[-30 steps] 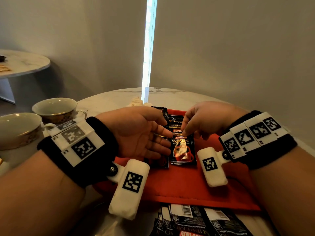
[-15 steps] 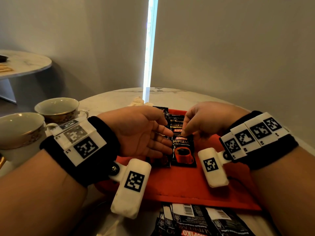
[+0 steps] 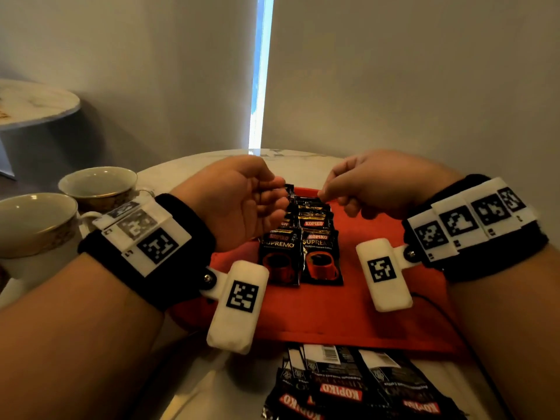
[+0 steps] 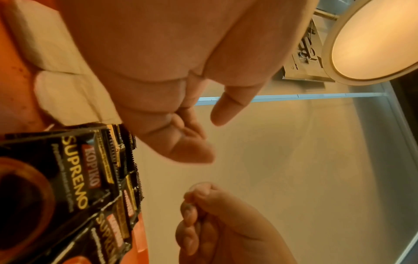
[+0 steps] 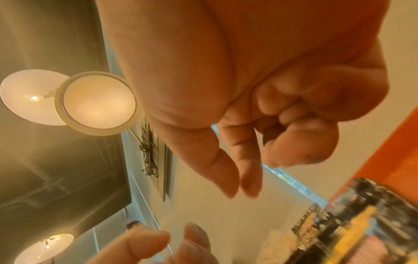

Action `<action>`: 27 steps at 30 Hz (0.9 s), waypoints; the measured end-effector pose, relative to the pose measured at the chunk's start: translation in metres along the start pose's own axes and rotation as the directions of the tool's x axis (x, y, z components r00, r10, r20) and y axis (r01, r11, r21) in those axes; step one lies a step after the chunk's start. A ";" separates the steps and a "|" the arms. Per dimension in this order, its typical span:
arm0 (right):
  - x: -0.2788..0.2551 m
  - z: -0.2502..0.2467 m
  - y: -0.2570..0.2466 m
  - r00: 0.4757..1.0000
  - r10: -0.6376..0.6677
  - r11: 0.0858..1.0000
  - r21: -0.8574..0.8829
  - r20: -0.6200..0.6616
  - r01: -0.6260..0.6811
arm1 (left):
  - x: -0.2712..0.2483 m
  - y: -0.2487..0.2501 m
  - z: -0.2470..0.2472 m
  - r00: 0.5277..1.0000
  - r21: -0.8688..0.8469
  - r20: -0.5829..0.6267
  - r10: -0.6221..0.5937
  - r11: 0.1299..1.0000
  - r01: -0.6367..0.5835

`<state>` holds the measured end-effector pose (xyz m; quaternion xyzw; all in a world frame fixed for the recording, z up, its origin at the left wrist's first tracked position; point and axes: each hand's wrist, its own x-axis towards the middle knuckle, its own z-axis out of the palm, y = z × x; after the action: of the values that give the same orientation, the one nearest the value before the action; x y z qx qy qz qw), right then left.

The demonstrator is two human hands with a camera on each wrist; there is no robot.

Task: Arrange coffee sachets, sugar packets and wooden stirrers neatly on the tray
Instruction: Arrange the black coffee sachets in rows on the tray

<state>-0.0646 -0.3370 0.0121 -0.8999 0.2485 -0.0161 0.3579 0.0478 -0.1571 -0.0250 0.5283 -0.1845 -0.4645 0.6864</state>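
Your biggest risk sits on the red tray (image 3: pixel 348 313): the coffee sachets (image 3: pixel 303 256) lie there in two overlapping rows that run from mid-tray toward its far edge, and your two hands hover right over the far ends of those rows. A dropping wrist or a dragging finger would probably fan the slick foil packs out of line, and you would have to square them again. The wrist-worn camera housings hang low over the tray too, so a careless sweep toward you could catch the nearest sachets.

Your left hand (image 3: pixel 239 201) is loosely curled with nothing between thumb and fingers in the left wrist view, its fingertips just beside the far end of the left row. Your right hand (image 3: pixel 372 186) has fingers curled and thumb near forefinger; whether it pinches anything you cannot tell, and no sachet shows in it.

The sachets are glossy black with a red cup and gold lettering, flat, with serrated ends. A loose heap of spare sachets (image 3: pixel 363 386) lies off the tray at the near edge of the worktop; sugar packets and stirrers are not plainly visible
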 end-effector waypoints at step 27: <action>-0.187 0.016 0.023 0.909 0.223 0.889 -0.456 0.352 -0.041 | -0.012 -0.014 0.020 0.994 -0.226 0.008 0.107 0.969 -0.103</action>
<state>-0.2348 -0.2551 0.0133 -0.9221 0.2303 0.2469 0.1889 0.0211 -0.1584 -0.0275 0.4317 -0.1653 -0.4507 0.7637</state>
